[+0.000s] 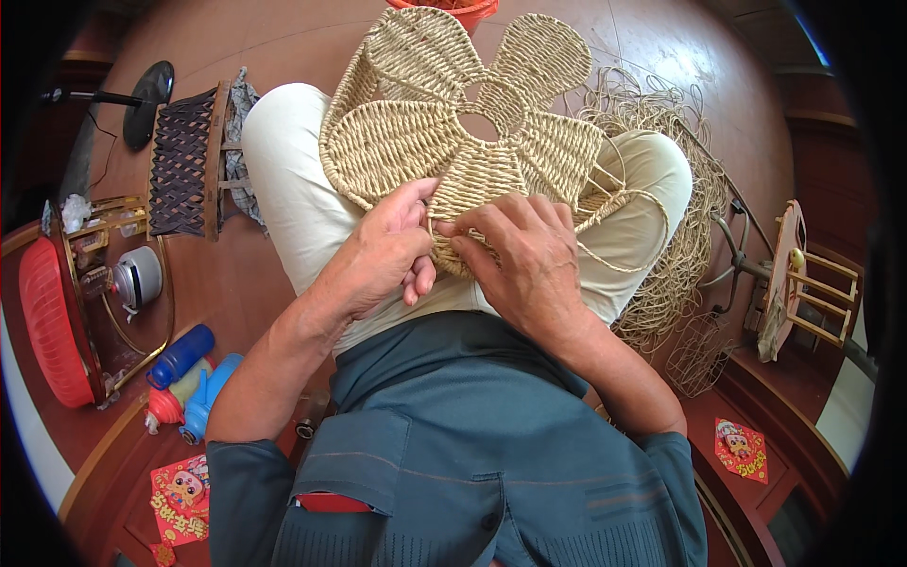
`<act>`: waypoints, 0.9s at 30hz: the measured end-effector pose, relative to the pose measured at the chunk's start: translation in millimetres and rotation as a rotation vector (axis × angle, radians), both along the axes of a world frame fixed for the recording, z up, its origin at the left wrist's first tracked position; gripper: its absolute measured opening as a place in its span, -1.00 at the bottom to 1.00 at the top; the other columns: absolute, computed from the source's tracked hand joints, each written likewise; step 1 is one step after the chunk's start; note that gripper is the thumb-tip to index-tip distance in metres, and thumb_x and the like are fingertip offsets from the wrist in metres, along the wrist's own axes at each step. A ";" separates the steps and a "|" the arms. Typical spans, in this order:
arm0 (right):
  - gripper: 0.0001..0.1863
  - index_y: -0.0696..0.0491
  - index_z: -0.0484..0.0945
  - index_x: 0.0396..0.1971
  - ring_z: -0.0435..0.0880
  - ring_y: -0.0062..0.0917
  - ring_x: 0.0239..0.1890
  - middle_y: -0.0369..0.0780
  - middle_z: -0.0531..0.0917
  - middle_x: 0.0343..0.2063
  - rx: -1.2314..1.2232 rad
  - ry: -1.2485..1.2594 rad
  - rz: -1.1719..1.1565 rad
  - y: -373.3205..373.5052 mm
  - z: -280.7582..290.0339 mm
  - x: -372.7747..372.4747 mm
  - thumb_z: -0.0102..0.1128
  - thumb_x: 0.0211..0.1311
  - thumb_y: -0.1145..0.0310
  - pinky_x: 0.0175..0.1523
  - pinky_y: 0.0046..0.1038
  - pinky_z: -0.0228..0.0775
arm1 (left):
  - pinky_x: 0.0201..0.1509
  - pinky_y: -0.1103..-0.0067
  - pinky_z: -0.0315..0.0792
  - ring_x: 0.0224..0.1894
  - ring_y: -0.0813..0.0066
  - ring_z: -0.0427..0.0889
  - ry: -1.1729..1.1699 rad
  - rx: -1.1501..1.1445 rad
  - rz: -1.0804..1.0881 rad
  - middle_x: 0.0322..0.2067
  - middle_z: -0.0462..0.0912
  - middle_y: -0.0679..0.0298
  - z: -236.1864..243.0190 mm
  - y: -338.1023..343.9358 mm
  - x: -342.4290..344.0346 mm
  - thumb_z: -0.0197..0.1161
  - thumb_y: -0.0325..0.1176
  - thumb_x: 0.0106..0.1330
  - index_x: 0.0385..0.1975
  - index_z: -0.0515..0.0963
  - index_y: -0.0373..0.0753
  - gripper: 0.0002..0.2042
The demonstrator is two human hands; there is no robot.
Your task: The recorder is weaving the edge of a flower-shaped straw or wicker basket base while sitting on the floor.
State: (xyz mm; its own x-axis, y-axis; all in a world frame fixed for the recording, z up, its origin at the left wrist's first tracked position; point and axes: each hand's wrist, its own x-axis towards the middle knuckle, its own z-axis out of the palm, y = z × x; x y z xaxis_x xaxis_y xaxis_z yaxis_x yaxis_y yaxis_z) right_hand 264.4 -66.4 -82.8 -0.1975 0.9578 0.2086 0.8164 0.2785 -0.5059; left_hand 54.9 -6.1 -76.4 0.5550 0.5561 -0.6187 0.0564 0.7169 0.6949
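Note:
A flower-shaped straw basket [392, 142] with broad rounded petals and a round hole at its centre rests across my knees. At its near petal, my left hand [392, 241] has one digit laid along the left edge, with the lower fingers loosely curled below. My right hand [529, 250] bends over the same petal, thumb and fingers pinched together at its near part; the fingertips partly hide the strand there. A loose straw cord [652, 203] loops out from the basket's right side over my right knee.
A large heap of straw cord [675, 255] lies on the floor at right, beside a wooden chair [789, 274]. At left are a woven-seat stool [184, 161], a red plastic basin [52, 321] and a blue bottle [181, 356]. A red-orange container [463, 11] stands beyond the basket.

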 end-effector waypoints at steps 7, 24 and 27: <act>-0.87 -0.05 0.71 -0.26 0.65 -0.30 -0.19 -0.27 0.65 -0.33 -0.104 0.068 0.010 11.6 -0.7 -4.9 0.49 0.35 0.27 0.00 -0.19 0.38 | -0.47 0.61 0.56 -0.48 0.57 0.66 0.104 0.059 -0.014 0.23 0.61 -0.08 8.8 -6.8 -1.8 0.02 -0.61 0.47 0.67 0.11 -0.44 -0.29; -0.77 0.07 0.79 -0.01 0.62 -0.70 -0.20 -0.32 0.80 -0.18 -0.369 1.056 -0.303 41.0 36.9 87.0 0.41 0.57 0.23 0.03 -0.56 0.46 | -0.56 0.75 -0.12 -0.60 0.93 0.04 0.475 0.462 0.447 -0.59 0.19 0.72 -4.4 29.0 -131.5 0.23 -0.10 0.73 -0.06 0.69 -0.16 -0.74; -0.85 0.10 0.79 -0.05 0.64 -0.69 -0.23 -0.32 0.80 -0.19 -0.394 1.005 -0.321 18.5 19.2 65.1 0.41 0.58 0.34 -0.04 -0.53 0.55 | -0.57 0.76 -0.10 -0.61 0.92 0.05 0.413 0.414 0.417 -0.61 0.18 0.70 -13.5 30.8 -153.2 0.22 -0.12 0.72 -0.06 0.68 -0.15 -0.75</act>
State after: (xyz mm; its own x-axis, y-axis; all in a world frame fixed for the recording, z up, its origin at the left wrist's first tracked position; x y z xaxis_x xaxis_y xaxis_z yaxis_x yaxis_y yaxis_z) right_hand 329.5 -47.9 -63.6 0.1568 0.9684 -0.1941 -0.0062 -0.1956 -0.9807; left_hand -98.4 24.6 -89.9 0.0116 0.9054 -0.4245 0.1522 0.4180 0.8956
